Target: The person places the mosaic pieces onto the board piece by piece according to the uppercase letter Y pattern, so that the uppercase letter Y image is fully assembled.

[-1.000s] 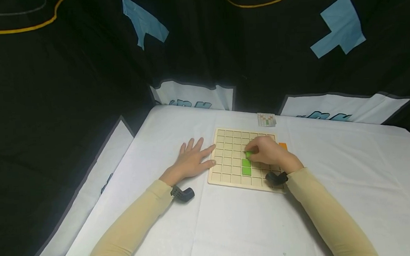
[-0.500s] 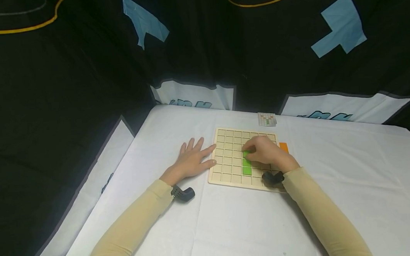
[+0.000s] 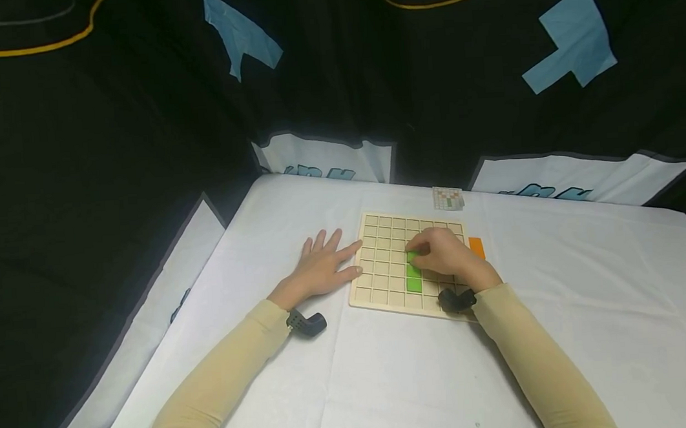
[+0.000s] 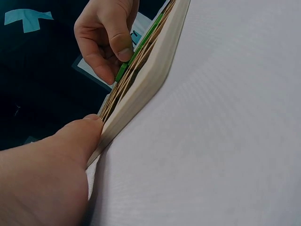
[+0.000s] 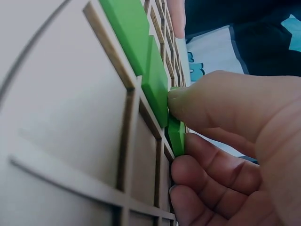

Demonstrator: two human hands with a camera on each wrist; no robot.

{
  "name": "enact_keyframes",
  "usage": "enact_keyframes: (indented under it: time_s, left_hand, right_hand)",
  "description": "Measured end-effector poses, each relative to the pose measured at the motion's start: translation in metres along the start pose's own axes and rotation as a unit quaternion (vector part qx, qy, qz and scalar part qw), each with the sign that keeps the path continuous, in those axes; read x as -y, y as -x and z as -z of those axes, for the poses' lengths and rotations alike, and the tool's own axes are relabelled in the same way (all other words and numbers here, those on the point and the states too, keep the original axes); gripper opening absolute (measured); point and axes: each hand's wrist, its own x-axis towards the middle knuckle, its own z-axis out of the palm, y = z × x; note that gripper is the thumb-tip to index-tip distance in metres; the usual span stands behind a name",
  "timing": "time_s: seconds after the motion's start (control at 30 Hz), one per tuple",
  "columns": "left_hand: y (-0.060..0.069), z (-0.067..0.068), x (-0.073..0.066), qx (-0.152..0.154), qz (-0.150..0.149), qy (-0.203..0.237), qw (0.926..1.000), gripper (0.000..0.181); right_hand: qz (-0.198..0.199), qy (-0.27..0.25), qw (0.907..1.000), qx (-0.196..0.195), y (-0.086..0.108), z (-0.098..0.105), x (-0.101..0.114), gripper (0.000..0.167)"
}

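A wooden grid board (image 3: pixel 376 296) lies on the white-covered table. My left hand (image 3: pixel 321 270) lies spread at its left edge, and in the left wrist view the thumb (image 4: pixel 82 134) presses against the board's rim. Over the middle of the grid my right hand (image 3: pixel 445 254) pinches a small green square tile (image 5: pixel 176 136) between thumb and fingers, down at the grid. Two more green tiles (image 5: pixel 153 80) sit in cells in line with it, on the near side. My fingers partly cover the pinched tile, so how fully it sits in its cell cannot be told.
An orange piece (image 3: pixel 476 247) lies by the board's right edge, partly behind my right hand. Beyond the board is a small card (image 3: pixel 448 199) with a coloured grid pattern. A black curtain (image 3: pixel 337 98) hangs behind the table (image 3: pixel 586 292).
My right hand has shifted slightly left and brought the green tile into line with the other two green tiles. It then stays almost still. The left hand has not moved.
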Motion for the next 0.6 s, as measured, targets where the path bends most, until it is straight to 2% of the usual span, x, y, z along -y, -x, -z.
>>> enact_keyframes:
  time_s: [0.6]
  left_hand:
    - [0.0010,0.0004,-0.0005,0.003,0.002,0.008,1.0000,0.068]
  right_hand:
    - [-0.011,0.020,0.9997,-0.003,0.0008,-0.0032,-0.0017,0.030]
